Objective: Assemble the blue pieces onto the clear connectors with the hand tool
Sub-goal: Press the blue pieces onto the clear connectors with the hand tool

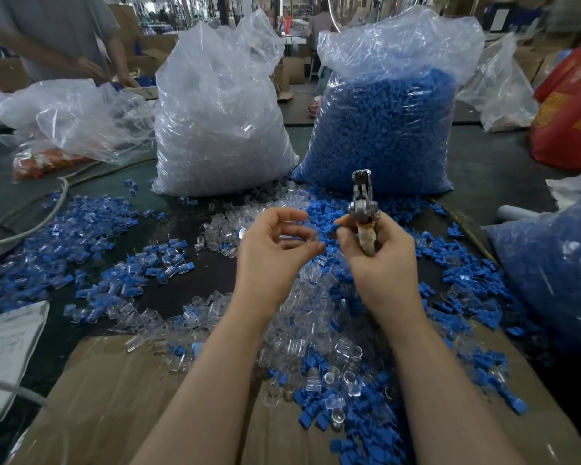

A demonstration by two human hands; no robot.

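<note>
Holding the clear connector point(297, 238) pinched in my left hand point(269, 260), I gripped the hand tool point(364, 216) in my right hand point(379, 263), whose fingertips pinched a blue piece point(333, 228). Seating wanted square alignment before squeezing. Beyond lay loose parts point(114, 250) and bags point(383, 129).

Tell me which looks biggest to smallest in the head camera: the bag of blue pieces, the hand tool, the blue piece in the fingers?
1. Bag of blue pieces
2. Hand tool, though nearer the camera
3. Blue piece
</note>
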